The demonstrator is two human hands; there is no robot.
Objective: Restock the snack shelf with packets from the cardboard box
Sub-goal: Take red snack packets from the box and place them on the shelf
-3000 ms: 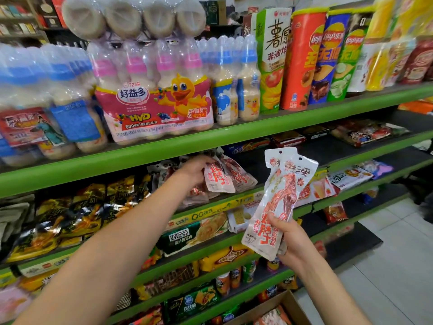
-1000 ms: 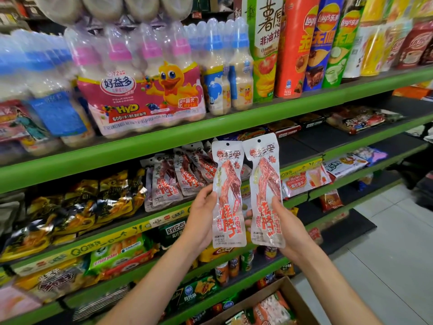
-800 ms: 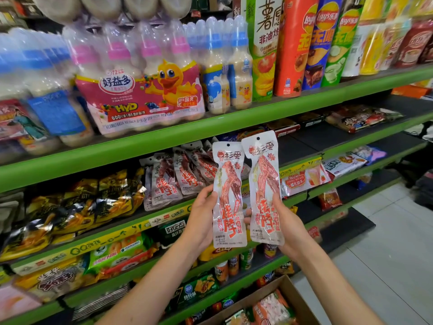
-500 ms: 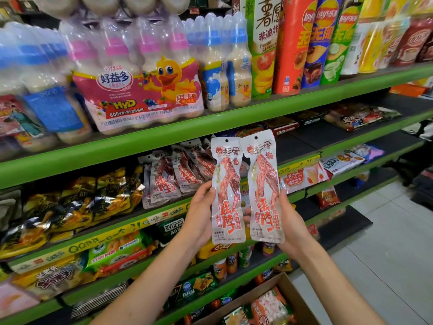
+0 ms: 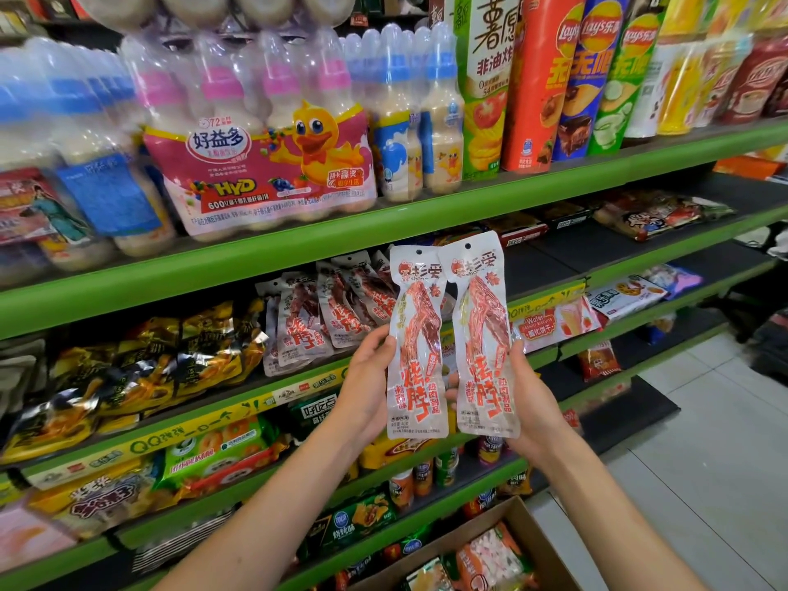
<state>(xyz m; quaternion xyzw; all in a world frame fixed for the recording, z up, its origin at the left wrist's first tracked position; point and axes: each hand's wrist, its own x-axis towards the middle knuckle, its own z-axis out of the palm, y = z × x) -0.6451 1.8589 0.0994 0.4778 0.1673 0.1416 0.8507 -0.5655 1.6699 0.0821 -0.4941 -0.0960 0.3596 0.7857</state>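
We hold two packets upright, side by side before the shelf [image 5: 383, 232]: left grip [image 5: 366, 390] clasps left packet [image 5: 415, 343], right grip [image 5: 528, 403] clasps right packet [image 5: 486, 334].

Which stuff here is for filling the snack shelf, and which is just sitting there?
For the job:
left hand with one packet
right hand with the other packet
same packets on the shelf
cardboard box

Just sitting there:
duck bottles
chip tubes
gold bags
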